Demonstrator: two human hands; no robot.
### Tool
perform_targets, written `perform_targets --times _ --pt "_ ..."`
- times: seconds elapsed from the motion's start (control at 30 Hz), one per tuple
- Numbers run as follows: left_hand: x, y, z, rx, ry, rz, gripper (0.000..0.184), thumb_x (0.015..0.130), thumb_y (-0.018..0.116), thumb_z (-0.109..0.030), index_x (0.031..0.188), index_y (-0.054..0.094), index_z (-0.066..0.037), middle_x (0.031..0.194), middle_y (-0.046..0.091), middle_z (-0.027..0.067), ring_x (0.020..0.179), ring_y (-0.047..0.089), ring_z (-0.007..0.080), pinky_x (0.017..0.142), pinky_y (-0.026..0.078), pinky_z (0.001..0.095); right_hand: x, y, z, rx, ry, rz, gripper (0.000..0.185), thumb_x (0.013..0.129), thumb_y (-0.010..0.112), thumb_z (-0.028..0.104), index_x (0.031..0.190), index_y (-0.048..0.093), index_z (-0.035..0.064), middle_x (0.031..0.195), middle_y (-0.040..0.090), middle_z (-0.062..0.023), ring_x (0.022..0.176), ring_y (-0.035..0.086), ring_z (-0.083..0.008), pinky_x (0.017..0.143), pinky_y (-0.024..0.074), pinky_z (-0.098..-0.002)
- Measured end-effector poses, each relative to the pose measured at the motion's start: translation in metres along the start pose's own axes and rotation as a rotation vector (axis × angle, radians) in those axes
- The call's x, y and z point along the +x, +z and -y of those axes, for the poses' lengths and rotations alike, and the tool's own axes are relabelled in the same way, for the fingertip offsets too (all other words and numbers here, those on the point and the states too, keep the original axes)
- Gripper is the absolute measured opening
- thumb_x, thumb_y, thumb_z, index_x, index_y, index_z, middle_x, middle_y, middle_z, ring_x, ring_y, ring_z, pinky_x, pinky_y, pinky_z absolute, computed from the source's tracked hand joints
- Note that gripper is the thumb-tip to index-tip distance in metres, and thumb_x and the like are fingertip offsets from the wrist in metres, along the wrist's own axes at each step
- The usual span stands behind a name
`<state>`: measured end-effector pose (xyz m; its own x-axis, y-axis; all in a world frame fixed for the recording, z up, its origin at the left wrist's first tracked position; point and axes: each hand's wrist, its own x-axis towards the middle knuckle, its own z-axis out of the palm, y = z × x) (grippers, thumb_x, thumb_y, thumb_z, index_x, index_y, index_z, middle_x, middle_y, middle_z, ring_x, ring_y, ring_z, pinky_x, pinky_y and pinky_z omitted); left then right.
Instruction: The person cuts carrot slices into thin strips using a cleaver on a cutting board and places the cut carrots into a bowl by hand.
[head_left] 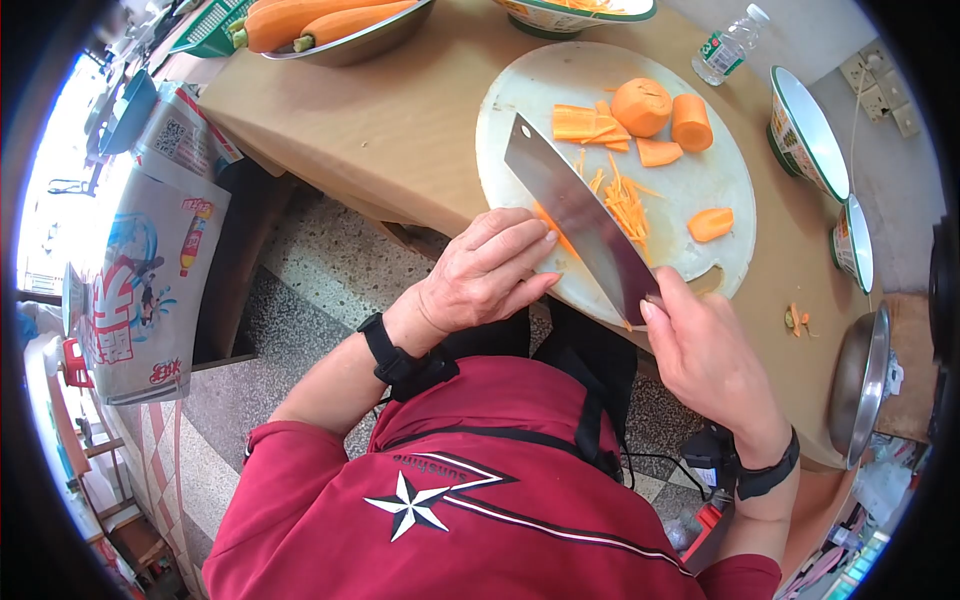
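Note:
My right hand is wrapped round the handle end of a cleaver, whose broad blade slants up and left across the round white cutting board. Beside the blade, my left hand curls its fingers over a piece of carrot, mostly hidden under fingertips and blade. Thin carrot shreds lie on the blade's far side. Farther back on the board are flat carrot slices, a thick carrot chunk and a shorter carrot piece. One carrot end piece sits apart at the right.
Whole carrots fill a metal bowl at the back left. Another bowl with shreds stands behind the board. To the right are a plastic bottle, two enamel bowls, carrot scraps and a steel basin.

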<state>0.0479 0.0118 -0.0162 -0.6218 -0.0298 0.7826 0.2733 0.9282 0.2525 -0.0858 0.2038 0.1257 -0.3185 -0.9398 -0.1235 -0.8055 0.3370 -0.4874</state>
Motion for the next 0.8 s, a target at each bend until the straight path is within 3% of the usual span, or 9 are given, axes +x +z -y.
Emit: perform_targets --times 0.43,0.6,0.8 --pt "0.001 -0.001 0.000 0.015 -0.014 0.022 0.032 0.077 0.076 -0.008 0.104 0.068 0.007 0.106 0.064 0.0164 0.099 0.065 0.0341 0.087 0.054 0.0400 0.082 0.020 0.007 -0.088 -0.189 -0.095 0.013 0.086 0.052 0.004 0.095 0.051 -0.0045 0.072 0.062 -0.0280 0.074 0.063 -0.0455 0.068 0.0480 -0.0542" --pt "-0.001 -0.001 0.000 0.019 -0.059 -0.027 0.036 0.078 0.076 -0.008 0.110 0.066 0.006 0.112 0.063 0.0176 0.102 0.064 0.0346 0.088 0.054 0.0412 0.066 0.013 -0.004 0.013 -0.099 -0.040 0.016 0.094 0.052 0.011 0.098 0.050 -0.0052 0.073 0.059 -0.0294 0.076 0.059 -0.0489 0.066 0.0428 -0.0561" --pt "0.002 0.003 0.001 0.001 -0.039 -0.003 0.039 0.080 0.073 -0.008 0.116 0.065 0.006 0.115 0.063 0.0171 0.105 0.063 0.0348 0.091 0.052 0.0428 0.035 0.003 0.001 -0.001 0.032 0.033 0.017 0.094 0.053 0.011 0.101 0.052 -0.0047 0.074 0.060 -0.0290 0.075 0.059 -0.0491 0.067 0.0420 -0.0574"
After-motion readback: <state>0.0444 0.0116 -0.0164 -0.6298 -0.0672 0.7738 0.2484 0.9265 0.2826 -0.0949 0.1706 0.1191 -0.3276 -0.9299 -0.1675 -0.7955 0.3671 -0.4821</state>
